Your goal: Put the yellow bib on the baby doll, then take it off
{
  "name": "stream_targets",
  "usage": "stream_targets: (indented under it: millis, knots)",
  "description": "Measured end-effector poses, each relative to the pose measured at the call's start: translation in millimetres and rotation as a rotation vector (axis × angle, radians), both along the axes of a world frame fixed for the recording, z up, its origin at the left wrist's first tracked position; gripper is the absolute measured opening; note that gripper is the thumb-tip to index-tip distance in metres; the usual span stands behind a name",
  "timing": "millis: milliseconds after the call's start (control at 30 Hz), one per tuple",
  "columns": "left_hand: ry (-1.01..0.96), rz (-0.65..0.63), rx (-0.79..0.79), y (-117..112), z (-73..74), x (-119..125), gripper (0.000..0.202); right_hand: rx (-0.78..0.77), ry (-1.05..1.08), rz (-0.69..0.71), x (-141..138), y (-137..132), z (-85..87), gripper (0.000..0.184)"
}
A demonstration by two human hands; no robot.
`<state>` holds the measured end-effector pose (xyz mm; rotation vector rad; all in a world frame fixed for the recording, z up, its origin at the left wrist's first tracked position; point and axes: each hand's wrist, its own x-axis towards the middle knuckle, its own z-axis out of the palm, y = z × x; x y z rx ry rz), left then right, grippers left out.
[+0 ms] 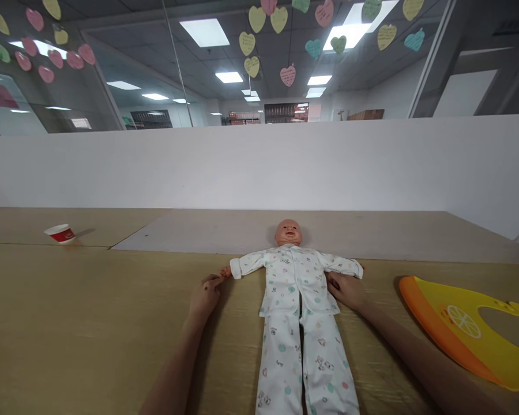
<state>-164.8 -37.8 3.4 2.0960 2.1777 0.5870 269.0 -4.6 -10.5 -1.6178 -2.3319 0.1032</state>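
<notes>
Bare forearms enter from the bottom edge of the head view. Left hand is narrow, fingers pinching the baby doll's tiny hand. Right hand is on the doll's other sleeve, fingers over the cloth; can't tell if it's gripping. Doll lies on its back on the table, head away, in white printed pajamas. Yellow-orange bib lies flat near the right hand. Red-and-white cup lies on its side, far left.
</notes>
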Motion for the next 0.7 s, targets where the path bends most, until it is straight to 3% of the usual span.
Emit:
stream_targets:
  millis: [333, 700]
  knots:
    - [-0.113, -0.019, 0.071, 6.1, -15.7, -12.7, 0.059, 0.007, -0.005, 0.005, 1.7, 1.1, -2.3, 0.017]
    - [-0.16, -0.012, 0.077, 7.3, -16.7, -14.3, 0.057, -0.004, -0.004, -0.007, -0.8, -1.5, 2.2, 0.019]
